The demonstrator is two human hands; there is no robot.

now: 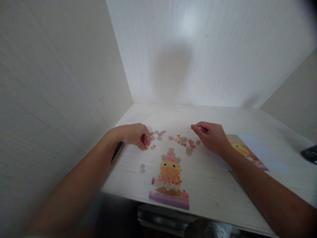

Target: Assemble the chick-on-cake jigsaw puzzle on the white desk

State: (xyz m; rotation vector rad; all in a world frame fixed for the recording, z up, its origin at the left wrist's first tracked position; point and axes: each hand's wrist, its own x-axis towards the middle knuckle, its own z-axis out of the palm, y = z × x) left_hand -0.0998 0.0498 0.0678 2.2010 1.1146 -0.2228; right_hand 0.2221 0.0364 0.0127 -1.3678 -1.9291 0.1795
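Observation:
My left hand (140,135) is bent down over the white desk, thumb and fingers pinched at a small jigsaw piece (147,147) partly hidden by the fingertips. Just right of it lies a loose cluster of jigsaw pieces (159,134). My right hand (209,134) hovers beyond another group of pieces (183,140), thumb and forefinger pressed together; whether something tiny is between them I cannot make out. Nearer me is the partly joined jigsaw puzzle (170,175), showing a yellow figure with a pink top above a purple strip.
A printed reference picture (241,150) lies on white paper under my right forearm. A single pair of pieces (142,168) sits left of the puzzle. A dark object (117,152) rests by the left wall, a black one (310,154) at the right. White walls surround the desk.

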